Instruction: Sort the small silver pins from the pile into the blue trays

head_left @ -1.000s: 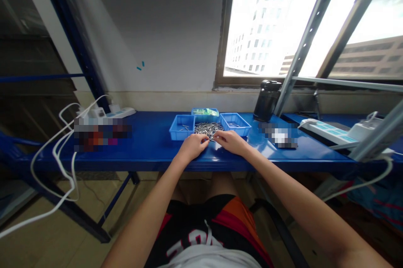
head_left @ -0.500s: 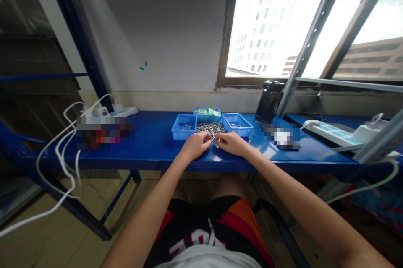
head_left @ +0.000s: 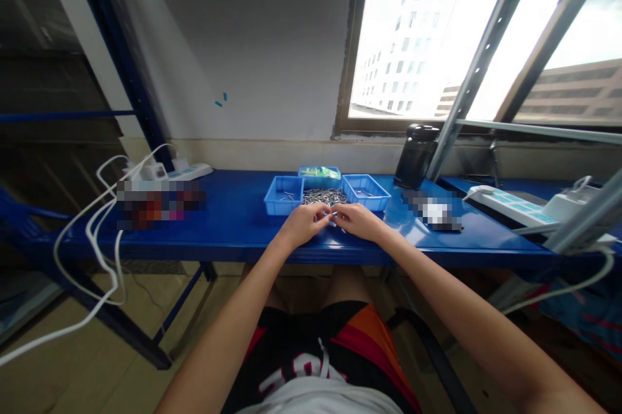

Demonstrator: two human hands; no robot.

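Observation:
My left hand [head_left: 306, 221] and my right hand [head_left: 356, 219] meet at the near side of a pile of small metal pieces [head_left: 324, 196], which look like screws or pins. Fingers of both hands are pinched together, their tips almost touching; whatever lies between them is too small to make out. To the left of the pile stands a blue plastic bin [head_left: 284, 207] with a few metal pieces inside. Another blue bin [head_left: 368, 202] on the right also holds a few. Behind the pile, a third bin contains a green plastic packet [head_left: 319, 172].
All this lies on a blue table [head_left: 238, 226]. A black bottle [head_left: 415, 156] stands at the back right, near a blurred-out item [head_left: 434, 212]. Power strips lie at right [head_left: 518, 203] and left [head_left: 192, 172], with white cables [head_left: 92, 245] hanging over the left side.
Both hands stay in the same place by the pile. Their fingers have shifted slightly, with the fingertips still close together. The bins have not moved.

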